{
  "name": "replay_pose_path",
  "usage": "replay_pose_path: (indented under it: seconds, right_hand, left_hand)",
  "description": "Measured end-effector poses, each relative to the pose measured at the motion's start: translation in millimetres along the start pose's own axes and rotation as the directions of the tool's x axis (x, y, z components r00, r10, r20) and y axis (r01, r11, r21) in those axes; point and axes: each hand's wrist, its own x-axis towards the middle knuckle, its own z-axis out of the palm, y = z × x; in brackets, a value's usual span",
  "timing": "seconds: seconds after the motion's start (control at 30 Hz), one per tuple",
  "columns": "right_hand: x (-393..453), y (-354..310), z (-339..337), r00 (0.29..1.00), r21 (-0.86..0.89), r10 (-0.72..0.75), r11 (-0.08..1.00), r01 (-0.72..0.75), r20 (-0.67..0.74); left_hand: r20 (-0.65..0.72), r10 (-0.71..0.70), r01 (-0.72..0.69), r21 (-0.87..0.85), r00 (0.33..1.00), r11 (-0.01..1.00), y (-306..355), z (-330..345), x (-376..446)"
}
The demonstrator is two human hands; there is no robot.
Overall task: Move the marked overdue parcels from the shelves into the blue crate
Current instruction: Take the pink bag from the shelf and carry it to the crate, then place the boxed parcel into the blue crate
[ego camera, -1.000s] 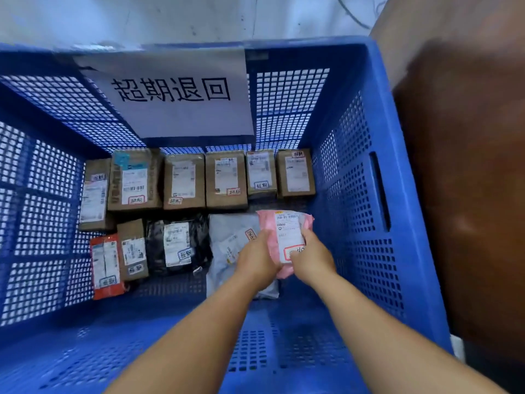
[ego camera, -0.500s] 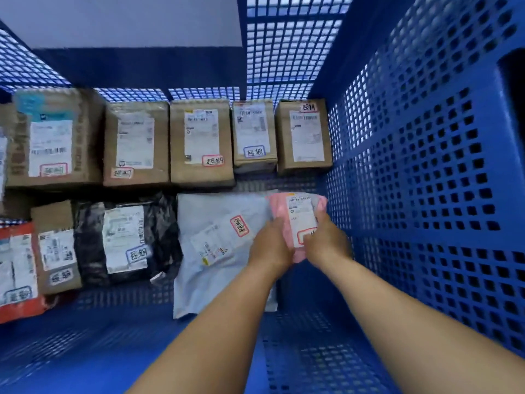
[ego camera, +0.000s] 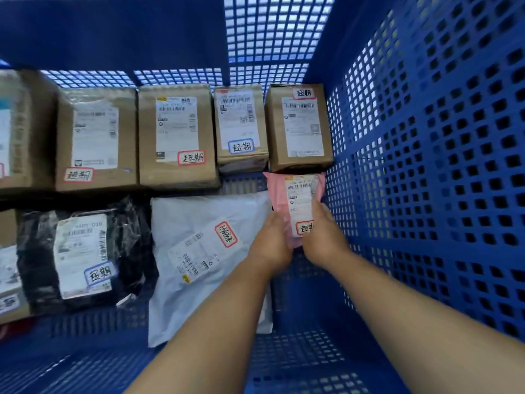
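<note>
A single head-worn view looks steeply down into the crate (ego camera: 426,166) from just above its near edge, facing its far wall. It sits close: the crate's right wall fills the right side, its floor the bottom, both forearms reaching in from below.

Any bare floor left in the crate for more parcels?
Free: blue crate floor nearest the camera, below the white mailer and black bag. Crowded: far rows, packed wall to wall; both hands fit the pink parcel into the right corner.
</note>
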Motion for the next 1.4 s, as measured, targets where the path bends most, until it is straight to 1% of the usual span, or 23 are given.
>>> replay_pose_path:
  seconds: [0.13, 0.27, 0.37, 0.43, 0.5, 0.6, 0.73, 0.83, 0.97, 1.07, 1.13, 1.23, 1.4]
  right_hand:
    - [-29.2, -14.0, -20.5, 0.999, 0.069, 0.001, 0.998, 0.002, -0.040]
    - [-76.2, -49.4, -50.7, 0.995, 0.011, 0.028, 1.000, -0.027, -0.092]
    - [-120.1, -82.7, -78.8, 0.997, -0.048, -0.033, 0.998, 0.029, -0.076]
    - [-151.6, -107.4, -102.2, 0.997, -0.077, -0.056, 0.996, 0.051, -0.060]
    - [-183.6, -131.0, -126.5, 0.995, -0.109, -0.082, 0.991, 0.077, -0.051]
    - [-230.8, -157.7, -160.3, 0.993, -0.137, -0.104, 0.986, 0.095, -0.059]
    - [-292.9, -181.6, -199.6, 0.984, -0.120, -0.145, 0.984, 0.133, -0.104]
    - [-339.5, -190.2, -221.3, 0.979, -0.101, -0.133, 0.988, 0.118, -0.156]
    - [-412.3, -189.7, -231.4, 0.969, -0.034, -0.076, 0.997, 0.070, -0.236]
    - [-466.7, -182.1, -231.9, 0.956, 0.003, -0.021, 1.000, 0.023, -0.293]
    - [-500.1, -174.9, -233.1, 0.948, 0.019, 0.022, 1.000, -0.017, -0.319]
    - [-542.9, -161.0, -238.4, 0.924, 0.065, 0.089, 0.995, -0.070, -0.372]
    - [-601.3, -123.5, -252.2, 0.865, 0.171, 0.205, 0.975, -0.141, -0.457]
  left_hand:
    - [-0.049, -0.011, 0.013, 0.034, 0.999, 0.999, 24.7, -25.6, -24.2]
    - [-0.071, -0.030, 0.040, 0.138, 0.997, 0.990, 69.1, -71.3, -73.1]
    - [-0.079, -0.010, 0.028, 0.236, 0.997, 0.971, 99.6, -104.3, -119.8]
    - [-0.083, -0.030, 0.053, 0.289, 0.996, 0.956, 116.2, -123.1, -151.9]
    - [-0.097, -0.067, 0.093, 0.300, 0.993, 0.949, 133.5, -138.9, -182.9]
    - [-0.139, -0.061, 0.099, 0.289, 0.988, 0.952, 163.3, -157.1, -230.4]
    - [-0.193, -0.020, 0.075, 0.287, 0.981, 0.955, 200.2, -173.6, -292.3]
    - [-0.212, 0.041, 0.027, 0.311, 0.976, 0.950, 221.5, -181.4, -336.3]
    - [-0.163, 0.146, -0.075, 0.378, 0.976, 0.923, 245.9, -185.8, -400.6]
    - [-0.115, 0.229, -0.153, 0.457, 0.967, 0.876, 259.2, -185.5, -445.5]
    - [-0.077, 0.256, -0.187, 0.491, 0.963, 0.851, 266.1, -181.8, -471.9]
    - [-0.018, 0.289, -0.235, 0.530, 0.957, 0.814, 276.6, -170.2, -503.9]
    - [0.098, 0.360, -0.341, 0.613, 0.928, 0.712, 301.8, -129.9, -537.0]
